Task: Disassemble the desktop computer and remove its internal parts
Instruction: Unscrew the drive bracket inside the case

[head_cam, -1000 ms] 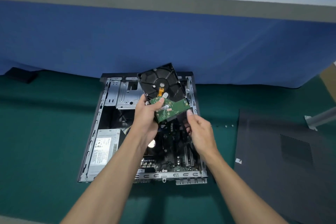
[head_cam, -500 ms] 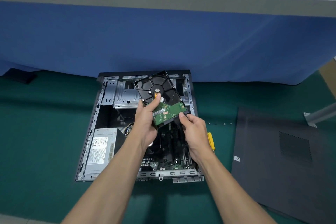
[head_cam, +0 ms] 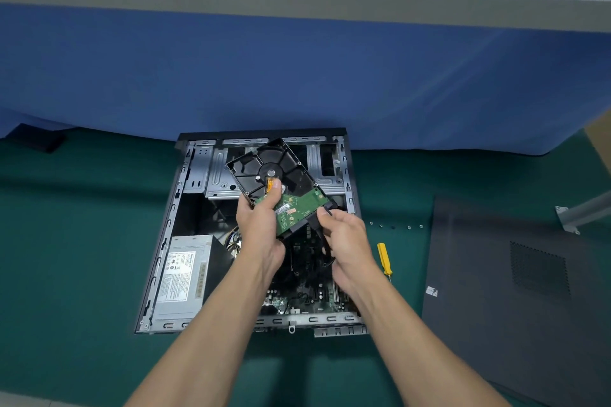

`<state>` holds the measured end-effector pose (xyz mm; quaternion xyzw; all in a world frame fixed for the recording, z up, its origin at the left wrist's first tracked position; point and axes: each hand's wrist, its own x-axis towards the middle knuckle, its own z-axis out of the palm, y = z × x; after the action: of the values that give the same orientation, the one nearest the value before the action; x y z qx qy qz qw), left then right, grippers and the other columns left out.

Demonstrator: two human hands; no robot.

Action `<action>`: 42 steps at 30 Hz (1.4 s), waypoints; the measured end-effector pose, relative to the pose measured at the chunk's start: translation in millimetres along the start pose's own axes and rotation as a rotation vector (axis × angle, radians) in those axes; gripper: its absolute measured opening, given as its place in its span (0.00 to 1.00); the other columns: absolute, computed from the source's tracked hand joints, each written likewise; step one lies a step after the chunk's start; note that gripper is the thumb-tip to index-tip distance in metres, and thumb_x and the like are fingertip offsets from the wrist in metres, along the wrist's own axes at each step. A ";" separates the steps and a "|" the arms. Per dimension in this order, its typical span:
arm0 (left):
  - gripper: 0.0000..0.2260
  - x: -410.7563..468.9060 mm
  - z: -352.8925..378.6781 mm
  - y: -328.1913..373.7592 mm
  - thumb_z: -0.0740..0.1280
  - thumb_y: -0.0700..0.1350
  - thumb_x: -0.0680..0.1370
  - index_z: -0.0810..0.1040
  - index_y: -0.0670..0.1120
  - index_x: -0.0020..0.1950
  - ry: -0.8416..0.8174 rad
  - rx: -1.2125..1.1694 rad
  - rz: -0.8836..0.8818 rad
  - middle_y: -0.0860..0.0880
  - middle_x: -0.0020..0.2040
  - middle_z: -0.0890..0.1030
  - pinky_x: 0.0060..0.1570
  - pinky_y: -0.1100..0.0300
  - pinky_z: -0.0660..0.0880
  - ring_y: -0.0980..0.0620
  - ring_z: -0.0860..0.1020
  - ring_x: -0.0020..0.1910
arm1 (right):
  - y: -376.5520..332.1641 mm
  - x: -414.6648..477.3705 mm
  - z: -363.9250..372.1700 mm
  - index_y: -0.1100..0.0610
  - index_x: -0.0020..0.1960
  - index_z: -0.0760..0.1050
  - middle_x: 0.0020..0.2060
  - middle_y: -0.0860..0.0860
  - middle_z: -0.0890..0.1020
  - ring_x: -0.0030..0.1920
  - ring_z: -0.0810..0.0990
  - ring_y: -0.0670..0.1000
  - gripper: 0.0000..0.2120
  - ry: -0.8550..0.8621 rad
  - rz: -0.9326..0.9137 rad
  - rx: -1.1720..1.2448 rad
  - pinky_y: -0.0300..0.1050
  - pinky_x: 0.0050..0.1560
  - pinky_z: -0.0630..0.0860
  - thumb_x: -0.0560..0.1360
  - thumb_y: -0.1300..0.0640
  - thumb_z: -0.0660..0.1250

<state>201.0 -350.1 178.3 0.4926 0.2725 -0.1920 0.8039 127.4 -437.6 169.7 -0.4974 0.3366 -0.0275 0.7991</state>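
Mid-frame above the open case, the left hand has its grip clamped on the hard drive while the right hand pinches its cable plug, which likely needs a straight pull free next.

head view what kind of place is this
Likely an electronics repair or teardown bench: an opened computer case lies on a green mat before a blue partition, side panel and yellow screwdriver set aside, while the left hand grips a hard drive and the right hand pinches its cable.
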 end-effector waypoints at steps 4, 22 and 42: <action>0.16 -2.3 0.9 8.0 0.73 0.39 0.73 0.70 0.55 0.49 -0.042 0.050 0.025 0.41 0.54 0.82 0.38 0.47 0.82 0.46 0.84 0.42 | -3.6 2.2 -11.7 0.62 0.44 0.74 0.27 0.47 0.77 0.21 0.67 0.41 0.08 -0.124 0.014 -0.068 0.33 0.20 0.61 0.80 0.60 0.61; 0.12 0.2 1.2 19.0 0.75 0.41 0.72 0.77 0.48 0.52 -0.058 0.156 0.180 0.47 0.50 0.85 0.56 0.40 0.77 0.45 0.83 0.51 | 8.7 15.7 -16.4 0.53 0.36 0.77 0.26 0.46 0.71 0.27 0.67 0.47 0.14 -0.061 -0.015 -0.159 0.38 0.27 0.65 0.80 0.57 0.62; 0.10 5.8 5.8 28.3 0.74 0.39 0.72 0.77 0.48 0.49 -0.172 0.146 0.219 0.48 0.44 0.85 0.46 0.45 0.81 0.44 0.83 0.47 | 3.8 3.2 11.7 0.57 0.39 0.73 0.23 0.43 0.67 0.25 0.62 0.43 0.14 -0.074 -0.140 -0.223 0.36 0.28 0.61 0.81 0.51 0.61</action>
<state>223.2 -343.1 196.2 0.5582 0.1329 -0.1639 0.8024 135.4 -427.8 168.2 -0.6059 0.2725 -0.0272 0.7469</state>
